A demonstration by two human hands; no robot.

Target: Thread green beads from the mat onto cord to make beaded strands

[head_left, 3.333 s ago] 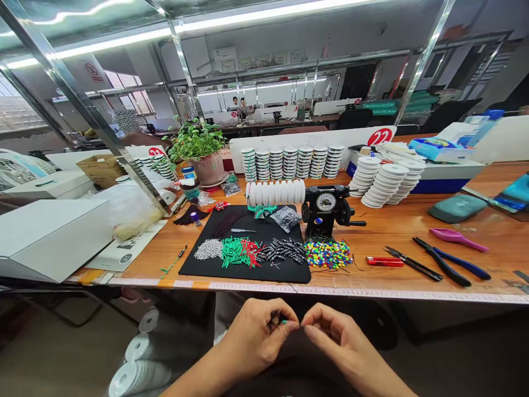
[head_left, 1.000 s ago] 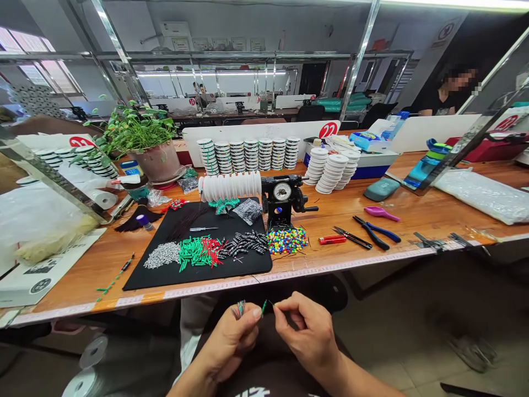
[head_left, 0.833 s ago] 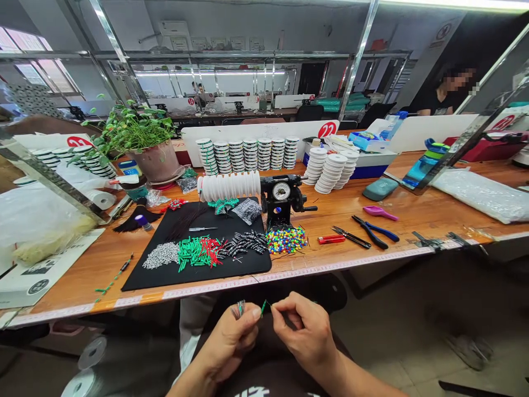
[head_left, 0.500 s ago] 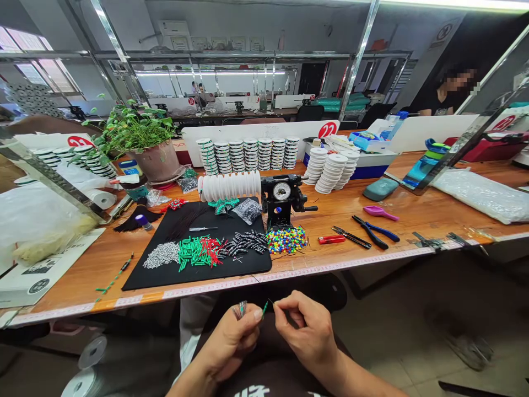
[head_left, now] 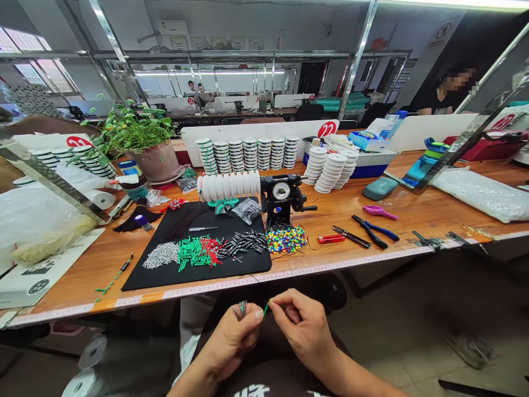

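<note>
Both of my hands are below the front edge of the wooden table [head_left: 413, 212], over my lap. My left hand [head_left: 235, 342] is closed on a small bundle of thin parts [head_left: 241, 309] that stick up between its fingers. My right hand [head_left: 303, 328] pinches a small green tube [head_left: 265, 309] on a thin line right beside the left thumb. The two hands almost touch. On the table ahead lies a black mat [head_left: 198, 270] with piles of silver, green, red and black small parts.
A black winder with a dial [head_left: 283, 201] and a row of white spools [head_left: 229, 186] stand behind the mat, coloured beads [head_left: 286, 240] beside it. Pliers [head_left: 376, 231], a red lighter [head_left: 332, 239] and a potted plant [head_left: 144, 143] are on the table. Another person [head_left: 446, 91] sits far right.
Since 3.3 s ago my view has swung right and the hands have parted slightly. Over the last second my right hand has drawn the green tube closer to the left hand.
</note>
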